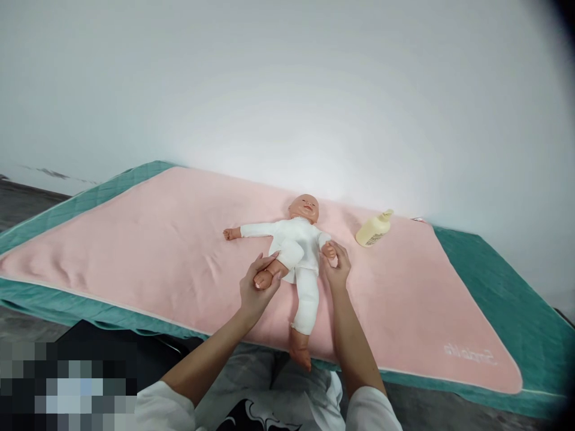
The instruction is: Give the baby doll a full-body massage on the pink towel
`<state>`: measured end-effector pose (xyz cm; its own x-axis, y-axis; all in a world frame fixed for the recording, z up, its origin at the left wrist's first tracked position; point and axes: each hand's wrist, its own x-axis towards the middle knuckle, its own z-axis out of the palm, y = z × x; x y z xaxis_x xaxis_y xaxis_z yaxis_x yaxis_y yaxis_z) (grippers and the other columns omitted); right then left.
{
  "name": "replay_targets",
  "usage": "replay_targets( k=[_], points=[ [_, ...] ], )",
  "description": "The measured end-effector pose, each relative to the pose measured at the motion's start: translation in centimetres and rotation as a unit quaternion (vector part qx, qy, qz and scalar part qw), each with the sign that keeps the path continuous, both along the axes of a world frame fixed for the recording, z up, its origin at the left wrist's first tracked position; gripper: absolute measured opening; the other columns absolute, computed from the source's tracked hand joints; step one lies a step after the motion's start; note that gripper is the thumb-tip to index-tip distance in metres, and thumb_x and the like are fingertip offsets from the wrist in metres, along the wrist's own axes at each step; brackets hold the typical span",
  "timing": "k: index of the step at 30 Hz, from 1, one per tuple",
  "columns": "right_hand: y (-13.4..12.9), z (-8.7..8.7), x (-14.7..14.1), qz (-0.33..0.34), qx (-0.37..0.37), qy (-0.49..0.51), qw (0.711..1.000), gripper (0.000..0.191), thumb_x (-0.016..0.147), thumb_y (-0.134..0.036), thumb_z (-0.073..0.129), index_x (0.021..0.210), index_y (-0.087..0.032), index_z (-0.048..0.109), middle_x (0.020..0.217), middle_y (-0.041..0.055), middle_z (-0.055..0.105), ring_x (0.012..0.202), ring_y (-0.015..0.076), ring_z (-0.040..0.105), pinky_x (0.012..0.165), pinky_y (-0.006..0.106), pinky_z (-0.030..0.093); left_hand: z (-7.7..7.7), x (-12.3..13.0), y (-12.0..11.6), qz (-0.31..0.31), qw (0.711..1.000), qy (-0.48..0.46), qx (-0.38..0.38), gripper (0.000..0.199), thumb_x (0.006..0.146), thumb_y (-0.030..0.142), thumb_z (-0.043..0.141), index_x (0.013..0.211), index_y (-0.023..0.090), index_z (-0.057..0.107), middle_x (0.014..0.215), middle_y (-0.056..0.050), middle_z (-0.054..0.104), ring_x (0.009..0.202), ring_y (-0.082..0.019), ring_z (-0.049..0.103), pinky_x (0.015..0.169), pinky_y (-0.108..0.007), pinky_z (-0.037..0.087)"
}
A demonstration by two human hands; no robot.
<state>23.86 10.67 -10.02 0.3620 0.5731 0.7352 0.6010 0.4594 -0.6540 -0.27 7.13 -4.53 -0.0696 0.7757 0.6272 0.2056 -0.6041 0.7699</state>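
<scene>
A baby doll (pixel 308 239) in a white top and white trousers lies on its back on the pink mat (pixel 179 239), head toward the wall. My left hand (pixel 259 287) is closed round the doll's lower leg near the foot, and that leg is bent up toward its belly. Around the doll's hand and wrist on the other side, my right hand (pixel 338 263) has its fingers closed. The other leg lies straight, its foot hanging at the mat's near edge. Away to the left stretches the doll's other arm.
A pale yellow pump bottle (pixel 374 230) lies tilted on the mat, right of the doll. Beneath the mat is a green quilted cover (pixel 503 281). A white wall (pixel 287 108) rises behind. Something dark (pixel 108 353) stands below the near edge at left.
</scene>
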Motion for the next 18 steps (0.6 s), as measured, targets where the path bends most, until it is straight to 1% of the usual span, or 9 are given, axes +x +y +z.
replay_targets(
  k=[2,3,5,6,9,12,15,18],
  points=[
    [0.2,0.1,0.2,-0.017,-0.025,0.112,0.993,0.048,0.081,-0.033,0.070,0.125,-0.017,0.058,0.121,0.0125,0.065,0.114,0.0227,0.063,0.100,0.046,0.052,-0.5,-0.9,-0.6,-0.007,1.000,0.008,0.011,0.029,0.084,0.018,0.065,0.112,0.020,0.059,0.114,-0.007,0.072,0.116,-0.022,0.065,0.113,-0.052,0.040],
    [0.3,0.2,0.3,-0.017,-0.024,0.164,0.986,0.055,0.081,-0.034,0.070,0.130,-0.016,0.053,0.126,0.0134,0.063,0.118,0.0223,0.061,0.102,0.047,0.051,-0.8,-1.4,-0.8,-0.013,1.000,0.014,0.019,0.031,0.083,0.017,0.065,0.113,0.020,0.059,0.115,-0.007,0.072,0.117,-0.022,0.064,0.114,-0.052,0.040],
    [0.7,0.4,0.5,-0.012,-0.002,0.238,0.971,0.062,0.081,-0.035,0.070,0.136,-0.018,0.045,0.133,0.0139,0.058,0.123,0.0210,0.059,0.105,0.047,0.048,-1.5,-2.6,-1.4,-0.024,0.999,0.028,0.035,0.034,0.083,0.016,0.066,0.115,0.020,0.058,0.117,-0.007,0.071,0.119,-0.023,0.063,0.114,-0.053,0.040],
    [0.8,0.6,0.7,-0.011,0.014,0.261,0.965,0.063,0.081,-0.035,0.070,0.136,-0.019,0.044,0.134,0.0135,0.057,0.123,0.0204,0.059,0.106,0.047,0.047,-1.9,-3.3,-1.6,-0.026,0.998,0.035,0.039,0.035,0.082,0.015,0.066,0.116,0.020,0.058,0.118,-0.008,0.071,0.121,-0.024,0.062,0.113,-0.053,0.041],
    [1.3,0.9,1.3,-0.029,0.053,0.300,0.952,0.060,0.078,-0.037,0.073,0.129,-0.019,0.048,0.135,0.0127,0.057,0.116,0.0192,0.063,0.106,0.048,0.046,-2.8,-5.0,-2.5,-0.029,0.997,0.055,0.036,0.035,0.082,0.014,0.066,0.117,0.020,0.059,0.118,-0.008,0.071,0.126,-0.025,0.058,0.112,-0.054,0.042],
    [1.7,0.8,2.0,-0.056,0.061,0.328,0.941,0.059,0.077,-0.038,0.073,0.127,-0.019,0.048,0.137,0.0123,0.056,0.112,0.0185,0.064,0.107,0.049,0.046,-3.5,-6.3,-3.6,-0.018,0.998,0.061,0.017,0.035,0.083,0.014,0.065,0.116,0.020,0.059,0.117,-0.009,0.071,0.131,-0.026,0.052,0.109,-0.053,0.046],
    [1.9,0.3,2.9,-0.090,0.019,0.339,0.936,0.056,0.083,-0.042,0.066,0.130,-0.017,0.048,0.138,0.0129,0.055,0.119,0.0192,0.061,0.108,0.047,0.045,-4.3,-7.0,-4.8,-0.008,0.998,0.064,-0.001,0.033,0.083,0.015,0.065,0.115,0.019,0.060,0.117,-0.010,0.072,0.130,-0.027,0.053,0.108,-0.052,0.048],
    [2.0,-0.5,3.8,-0.115,-0.028,0.328,0.937,0.057,0.085,-0.047,0.059,0.131,-0.015,0.049,0.137,0.0142,0.055,0.123,0.0215,0.057,0.107,0.048,0.046,-5.5,-7.4,-6.0,-0.010,0.998,0.067,-0.021,0.035,0.082,0.018,0.067,0.116,0.020,0.061,0.118,-0.010,0.071,0.127,-0.028,0.056,0.107,-0.052,0.048]
  ],
)
